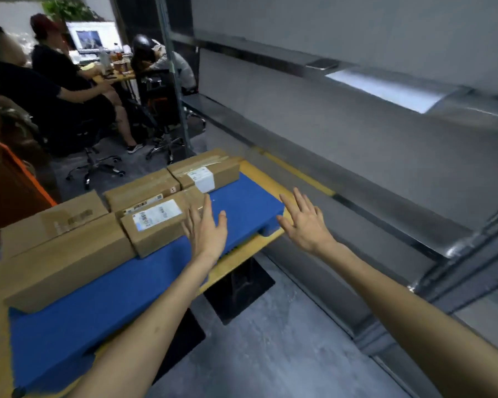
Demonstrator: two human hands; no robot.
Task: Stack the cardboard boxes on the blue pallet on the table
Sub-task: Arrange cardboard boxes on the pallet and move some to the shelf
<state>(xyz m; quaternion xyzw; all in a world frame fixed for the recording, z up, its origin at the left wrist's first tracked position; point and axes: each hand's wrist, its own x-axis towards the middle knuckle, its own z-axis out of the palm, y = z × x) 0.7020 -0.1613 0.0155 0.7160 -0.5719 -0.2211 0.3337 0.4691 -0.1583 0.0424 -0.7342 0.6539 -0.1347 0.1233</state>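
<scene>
A blue pallet (242,205) lies on a wooden table (259,173). Several cardboard boxes sit along its far side: a long box (66,262) at the left, a box with a white barcode label (156,222) in the middle, another labelled box (204,170) at the far end. My left hand (206,228) hovers with straight fingers just right of the barcode box, over bare pallet. My right hand (305,219) is spread open above the pallet's right corner. Neither hand holds anything.
Three people sit on office chairs at a desk (110,76) at the back left. An orange-edged cart (15,179) stands left of the table. A long grey metal machine housing (357,133) runs along the right. Grey floor (270,340) lies below the table's near edge.
</scene>
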